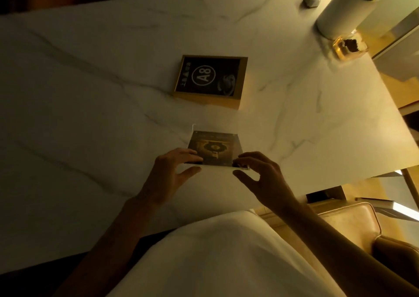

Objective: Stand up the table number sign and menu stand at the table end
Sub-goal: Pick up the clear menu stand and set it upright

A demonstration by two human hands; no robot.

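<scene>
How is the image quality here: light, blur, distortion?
Head view: dim, warm yellow light; left of the table in shadow; wide-angle bending at the edges; white bottle slightly smeared; A8 sign legible; menu stand print too dark to read.

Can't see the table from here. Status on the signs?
Left hand and right hand pinch the menu stand at its near corners. A8 sign lies flat, untouched. Path clear; bottle and jar at far right.

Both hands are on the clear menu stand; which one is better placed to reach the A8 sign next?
Right, probably. The A8 sign lies flat beyond the menu stand, slightly toward the right hand. The left hand would have to cross over the stand.
</scene>
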